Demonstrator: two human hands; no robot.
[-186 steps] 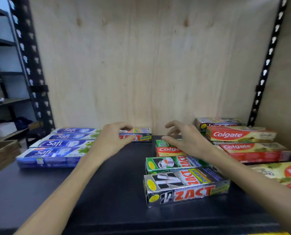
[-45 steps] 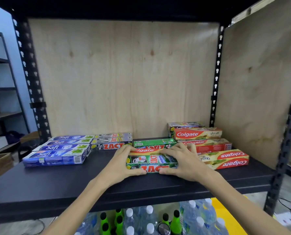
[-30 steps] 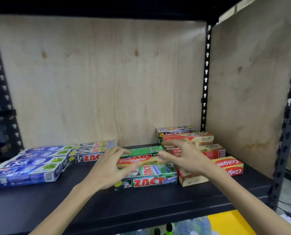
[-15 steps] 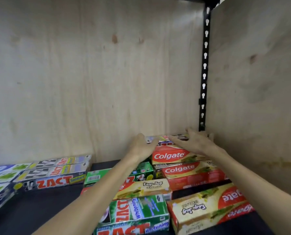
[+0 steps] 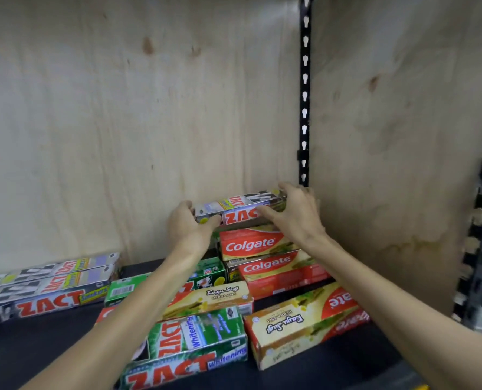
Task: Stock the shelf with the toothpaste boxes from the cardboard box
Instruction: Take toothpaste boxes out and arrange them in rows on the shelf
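Note:
Both my hands hold a silver Zact toothpaste box (image 5: 241,208) raised above the Colgate stack at the back right of the black shelf (image 5: 37,339). My left hand (image 5: 187,229) grips its left end and my right hand (image 5: 293,215) grips its right end. Below it lie two red Colgate boxes (image 5: 256,243), one in front of the other. In front lie a green Zact whitening box (image 5: 194,342), a tan Kayu Sugi box (image 5: 220,296) and a Colgate Kayu Sugi box (image 5: 304,322). The cardboard box is out of view.
Silver Zact boxes (image 5: 54,288) lie in a row at the left. A green box (image 5: 127,288) sits behind my left forearm. Plywood panels (image 5: 121,122) close the back and right side. A black perforated upright (image 5: 305,94) stands in the back corner.
My hands have taken hold of the silver Zact box behind the Colgate stack and lifted it above the stack. The view has moved closer to the shelf.

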